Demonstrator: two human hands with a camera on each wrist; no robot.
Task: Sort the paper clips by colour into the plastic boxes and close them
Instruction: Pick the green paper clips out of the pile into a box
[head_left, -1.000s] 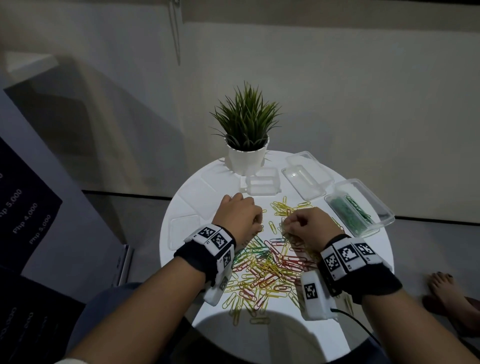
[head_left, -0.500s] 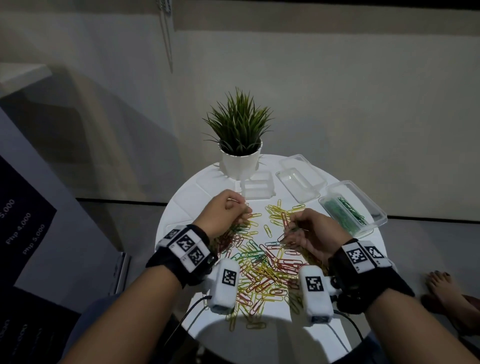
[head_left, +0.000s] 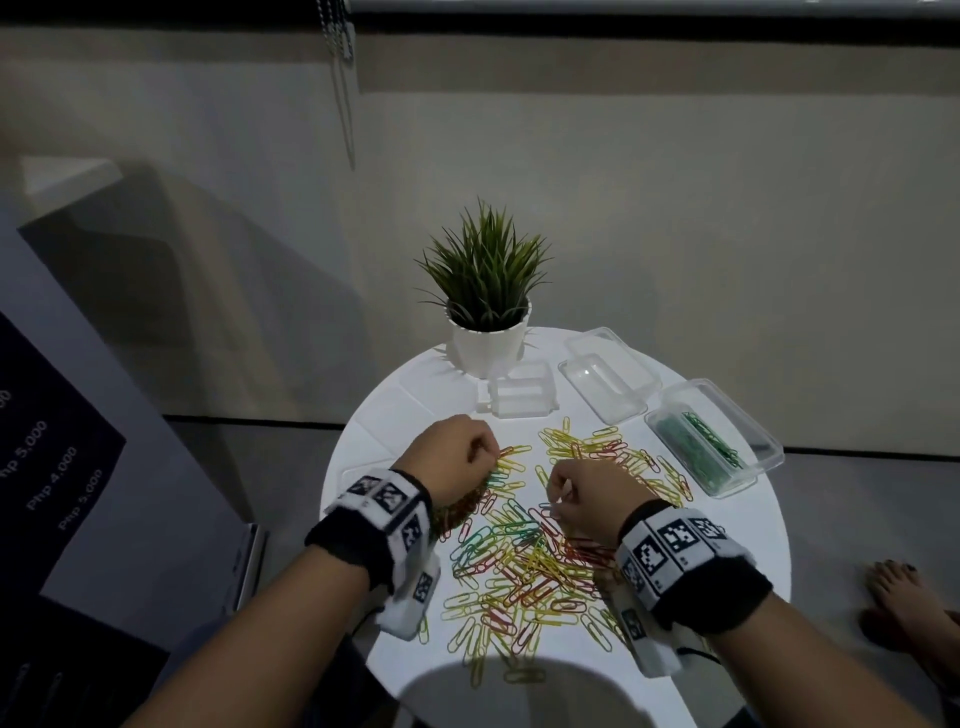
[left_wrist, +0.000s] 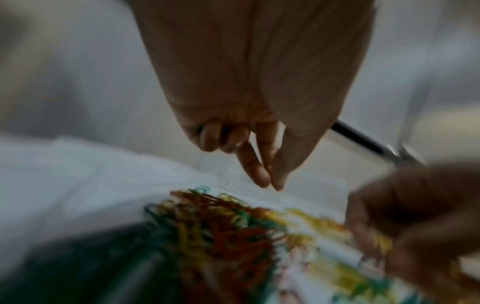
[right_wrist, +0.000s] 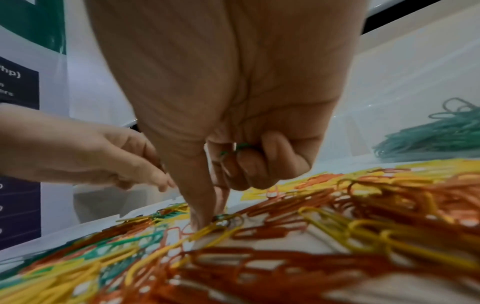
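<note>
Here, clips: loose heap of yellow, red and green wire paper clips (head_left: 524, 551) spread over the middle of the round white table (head_left: 727, 545); yellow ones thickest toward the far right of the heap.
Sorted clips: bundle of green paper clips (head_left: 698, 449) lying inside the open clear plastic box (head_left: 769, 457) at the table's right edge.
Other boxes: empty clear rectangular box (head_left: 605, 387) just left of the green-filled one; small clear box (head_left: 522, 397) beside the plant pot.
Right hand (right_wrist: 228, 115): over the heap's centre; thumb and forefinger tips pressed down on a green clip (right_wrist: 222, 218) among yellow ones; remaining fingers (right_wrist: 259, 164) curled into the palm around more green clips (right_wrist: 240, 147).
Left hand (left_wrist: 249, 98): above the heap's left edge, blurred; thumb and forefinger tips together, other fingers curled; held clip, if any, not discernible.
Surroundings: green spiky plant in a white pot (head_left: 485, 312) at the far side of the table; bare foot (head_left: 909, 597) on the floor to the right.
</note>
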